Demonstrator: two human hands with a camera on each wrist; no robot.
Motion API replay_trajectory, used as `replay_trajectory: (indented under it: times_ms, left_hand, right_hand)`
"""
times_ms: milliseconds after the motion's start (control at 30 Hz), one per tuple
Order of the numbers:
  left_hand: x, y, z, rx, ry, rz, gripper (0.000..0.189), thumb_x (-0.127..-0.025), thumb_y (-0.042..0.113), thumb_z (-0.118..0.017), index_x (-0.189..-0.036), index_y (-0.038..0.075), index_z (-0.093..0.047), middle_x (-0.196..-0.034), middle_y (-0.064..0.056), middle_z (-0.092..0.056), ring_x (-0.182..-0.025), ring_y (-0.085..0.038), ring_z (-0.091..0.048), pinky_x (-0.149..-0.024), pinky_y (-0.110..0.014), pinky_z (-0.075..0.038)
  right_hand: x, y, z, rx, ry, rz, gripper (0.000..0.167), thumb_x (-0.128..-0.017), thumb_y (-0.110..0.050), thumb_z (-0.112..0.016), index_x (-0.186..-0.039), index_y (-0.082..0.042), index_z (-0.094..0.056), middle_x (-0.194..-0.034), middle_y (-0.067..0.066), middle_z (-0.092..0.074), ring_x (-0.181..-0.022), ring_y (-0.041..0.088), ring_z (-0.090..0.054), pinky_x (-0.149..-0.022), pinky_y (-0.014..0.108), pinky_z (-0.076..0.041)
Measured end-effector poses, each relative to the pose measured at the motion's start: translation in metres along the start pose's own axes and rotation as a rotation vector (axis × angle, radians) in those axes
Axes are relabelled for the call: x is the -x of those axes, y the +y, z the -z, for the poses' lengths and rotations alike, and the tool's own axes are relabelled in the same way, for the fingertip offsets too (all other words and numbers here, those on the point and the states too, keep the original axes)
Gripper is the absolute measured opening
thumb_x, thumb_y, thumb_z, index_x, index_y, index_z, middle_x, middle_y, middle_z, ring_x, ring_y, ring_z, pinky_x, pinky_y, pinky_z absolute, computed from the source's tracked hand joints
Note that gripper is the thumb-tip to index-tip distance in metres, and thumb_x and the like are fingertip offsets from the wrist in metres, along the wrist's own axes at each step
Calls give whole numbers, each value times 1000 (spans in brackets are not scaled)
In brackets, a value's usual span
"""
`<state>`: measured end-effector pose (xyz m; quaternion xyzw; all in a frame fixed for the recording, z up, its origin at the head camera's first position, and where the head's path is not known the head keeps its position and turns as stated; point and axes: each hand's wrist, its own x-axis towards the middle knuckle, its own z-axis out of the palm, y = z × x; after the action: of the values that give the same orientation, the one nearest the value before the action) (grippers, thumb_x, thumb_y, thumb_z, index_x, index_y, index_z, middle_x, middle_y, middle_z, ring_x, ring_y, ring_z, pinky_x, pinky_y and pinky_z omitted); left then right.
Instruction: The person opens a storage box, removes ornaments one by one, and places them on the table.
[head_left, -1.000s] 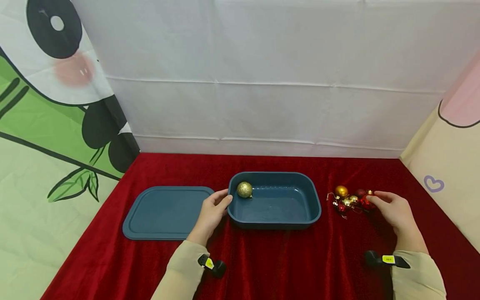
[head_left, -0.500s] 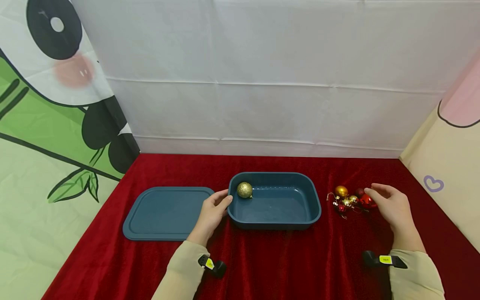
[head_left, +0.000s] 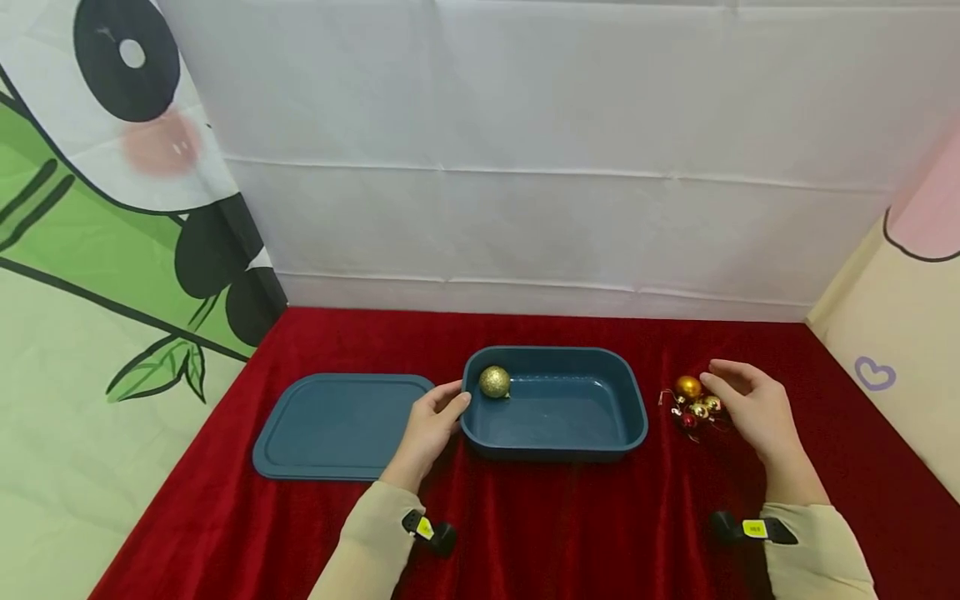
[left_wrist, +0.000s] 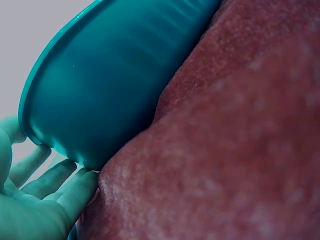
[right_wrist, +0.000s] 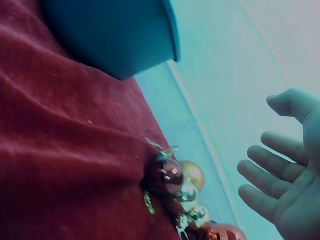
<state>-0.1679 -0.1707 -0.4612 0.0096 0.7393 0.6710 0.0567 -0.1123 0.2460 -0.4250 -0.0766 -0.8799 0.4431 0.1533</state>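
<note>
My left hand touches the left end of a blue rectangular box. In the left wrist view its nearly straight fingers rest against the box's outer wall. A gold glitter Christmas ball lies inside, at the box's back left. Over a cluster of small Christmas balls to the right of the box hovers my right hand, holding nothing. An orange-gold ball, shiny gold balls and a red ball show; the hand hides the rest. Its fingers are spread apart from the balls in the right wrist view.
A flat blue lid lies left of the box, partly behind my left forearm. Red velvet cloth covers the table. A white cloth backdrop stands behind, with printed cloths on both sides.
My right hand has risen off the red balls and moved left, and it now covers them in the head view. My left hand stays at the box. The head view has shifted slightly.
</note>
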Motion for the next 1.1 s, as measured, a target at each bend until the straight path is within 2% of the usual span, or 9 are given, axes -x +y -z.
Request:
replay_trajectory:
  times_ms: [167, 267, 400, 533, 633, 767, 833, 1000, 1100]
  left_hand:
    - [2, 1, -1, 6, -11, 13, 43, -94, 23, -59, -133, 5, -53, -127, -18, -58, -114, -29, -57, -87, -35, -53]
    - [8, 8, -2, 9, -18, 15, 42, -95, 20, -58, -132, 2, -53, -126, -21, -58, -113, -32, -57, -84, -34, -54]
    - [17, 22, -4, 3, -27, 14, 41, -95, 16, -56, -132, -2, -52, -126, -24, -57, -113, -35, -56, -84, -32, -54]
    - [22, 30, -6, -6, -20, 20, 41, -95, 16, -56, -131, -2, -52, -125, -23, -57, -112, -33, -57, -85, -32, -53]
    - [23, 31, -6, -4, -18, 19, 40, -95, 16, -56, -131, -1, -53, -125, -23, -58, -112, -32, -57, -85, -33, -53]
    - [21, 28, -5, 4, -24, 14, 40, -95, 17, -56, -131, -1, -53, -127, -24, -57, -113, -33, -57, -86, -33, -53]
    - [20, 26, -4, 6, -27, 8, 41, -95, 17, -56, -132, -1, -52, -127, -24, -56, -114, -34, -56, -85, -33, -54]
    - [20, 26, -3, 0, -37, -9, 42, -96, 17, -54, -133, -2, -50, -128, -25, -55, -115, -36, -55, -85, -33, -53]
    - [19, 26, -3, 1, -44, -14, 42, -97, 18, -54, -134, -2, -50, -129, -25, -55, -115, -36, -55, -85, -33, -53]
  right_hand:
    - [3, -3, -9, 13, -13, 35, 48, -92, -36, -60, -126, -2, -57, -97, -27, -53, -84, -20, -47, -69, 6, -41]
    - [4, -5, -13, -1, -31, 46, 47, -92, -35, -60, -127, -3, -57, -99, -22, -56, -83, -19, -49, -69, 6, -43]
    - [6, -10, -18, -9, -60, 48, 49, -92, -35, -60, -129, -3, -55, -110, -1, -64, -85, -19, -50, -71, 6, -43]
    - [8, -16, -22, -17, -68, 56, 49, -92, -36, -60, -129, -4, -55, -120, 17, -62, -86, -19, -49, -72, 5, -43]
    - [8, -21, -26, -62, -68, 76, 47, -92, -33, -61, -127, -2, -56, -116, 11, -65, -86, -19, -52, -73, 5, -44]
    - [9, -26, -32, -153, -92, 112, 45, -92, -27, -62, -125, 3, -55, -104, -17, -63, -87, -15, -57, -75, 6, -46]
    - [10, -29, -33, -183, -106, 116, 45, -92, -26, -62, -126, 3, -55, -101, -26, -59, -88, -14, -57, -74, 7, -47]
    - [10, -37, -38, -197, -120, 124, 43, -92, -25, -62, -125, 1, -56, -101, -23, -61, -84, -9, -60, -72, 11, -50]
    - [10, -40, -42, -175, -132, 129, 42, -92, -27, -62, -124, 0, -57, -104, -13, -64, -83, -7, -60, -70, 16, -51]
